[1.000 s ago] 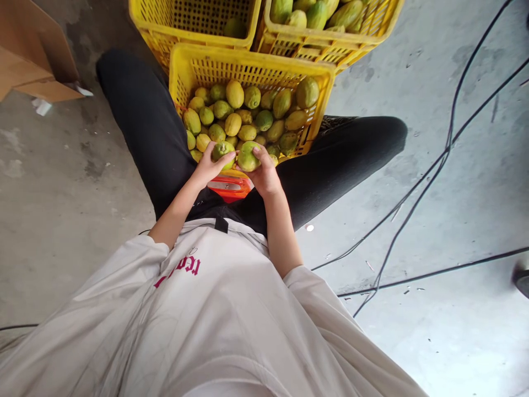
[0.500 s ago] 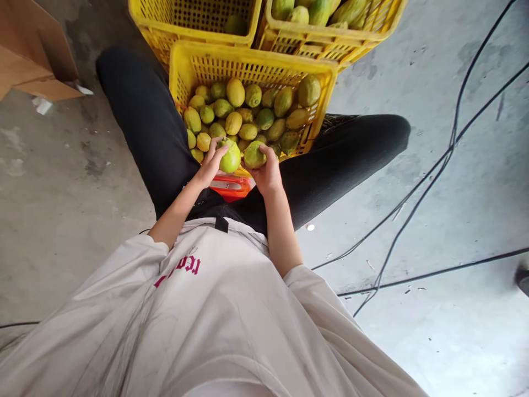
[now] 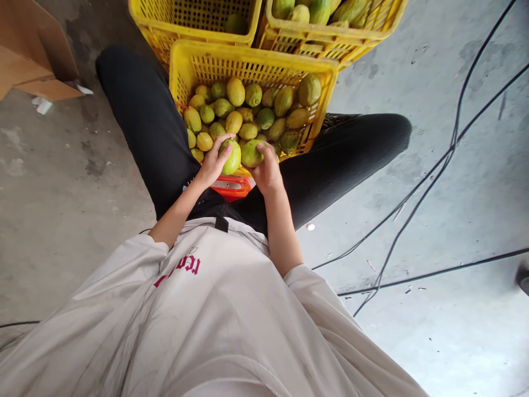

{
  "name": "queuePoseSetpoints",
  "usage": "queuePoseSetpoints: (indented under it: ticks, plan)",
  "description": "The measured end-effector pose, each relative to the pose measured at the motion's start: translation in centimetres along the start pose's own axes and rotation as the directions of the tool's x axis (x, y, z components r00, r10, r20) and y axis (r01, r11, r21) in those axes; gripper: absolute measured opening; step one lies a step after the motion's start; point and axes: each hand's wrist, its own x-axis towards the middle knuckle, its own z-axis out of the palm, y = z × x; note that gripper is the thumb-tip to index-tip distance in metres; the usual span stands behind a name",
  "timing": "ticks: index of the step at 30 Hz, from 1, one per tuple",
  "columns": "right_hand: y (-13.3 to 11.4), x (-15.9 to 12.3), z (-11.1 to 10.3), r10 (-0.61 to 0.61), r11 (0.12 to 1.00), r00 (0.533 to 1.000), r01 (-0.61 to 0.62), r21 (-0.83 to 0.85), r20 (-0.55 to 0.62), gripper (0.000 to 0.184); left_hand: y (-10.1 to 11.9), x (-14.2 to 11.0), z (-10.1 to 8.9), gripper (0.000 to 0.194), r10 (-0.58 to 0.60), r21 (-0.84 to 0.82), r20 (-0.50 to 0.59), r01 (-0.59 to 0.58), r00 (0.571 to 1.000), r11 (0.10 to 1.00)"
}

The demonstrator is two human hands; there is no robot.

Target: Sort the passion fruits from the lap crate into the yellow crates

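My left hand (image 3: 212, 164) is wrapped round a green papaya (image 3: 232, 157), thumb across its near side. In my right hand (image 3: 266, 170) is a second green papaya (image 3: 252, 154), its thumb pressed on top and the other fingers partly hidden beneath. The two fruits are held side by side with a narrow gap between them, over the near edge of a yellow plastic crate (image 3: 264, 55). Inside that crate lie many green and yellow papayas (image 3: 236, 92).
Behind stand two more yellow crates, one with a dark green fruit (image 3: 235, 24), the other with larger papayas (image 3: 319, 12). Something red (image 3: 231, 188) lies between my legs. A cardboard box (image 3: 37, 49) is at far left; black cables (image 3: 453, 144) cross the floor at right.
The papaya in my left hand has shifted slightly right and down. The one in my right hand has turned and moved a little left and up.
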Motion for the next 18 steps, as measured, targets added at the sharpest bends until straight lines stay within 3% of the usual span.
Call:
queuePoseSetpoints:
  ticks: [12,18]
  plan:
    - [1.0,0.1,-0.4,-0.095,0.982,0.995,0.099,-0.161,0.035,0.039,0.4,-0.4,-0.4,0.058,-0.013,0.11,0.121,0.0,0.993,0.994]
    - [1.1,0.5,-0.2,-0.087,0.99,0.996,0.087,-0.114,0.01,0.039,0.3,-0.3,0.0,0.057,-0.102,0.012,0.047,0.101,0.994,0.995]
